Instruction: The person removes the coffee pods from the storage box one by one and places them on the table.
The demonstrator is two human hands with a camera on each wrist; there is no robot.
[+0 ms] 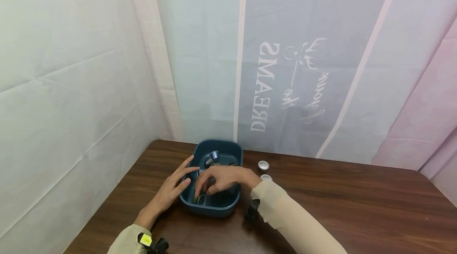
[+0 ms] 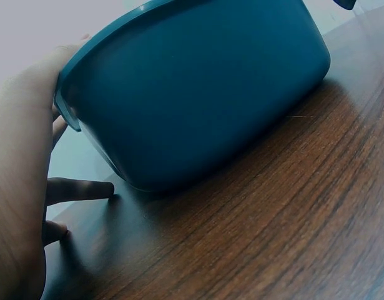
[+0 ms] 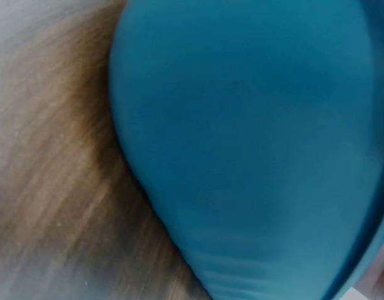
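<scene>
A blue plastic bin (image 1: 218, 211) stands on the table with several coffee capsules inside, among them a dark blue pair (image 1: 213, 155) near its back. My left hand (image 1: 170, 190) rests against the bin's left side, fingers spread and mostly straight. In the left wrist view, two of its fingers (image 2: 85, 189) reach down beside the bin to the table. Over the rim and into the bin goes my right hand (image 1: 221, 177), its bent fingers pointing down beside a silver-rimmed capsule (image 1: 201, 200). Thumb and fingertips look apart. The right wrist view shows only the bin's outer wall (image 3: 241, 150) and the table.
Two silver-topped capsules stand on the wooden table (image 1: 339, 202) right of the bin: one farther back (image 1: 263, 165), the other (image 1: 266, 177) partly behind the right forearm. A printed curtain (image 1: 207, 67) hangs along the back edge, and white cloth (image 1: 71, 87) covers the left side.
</scene>
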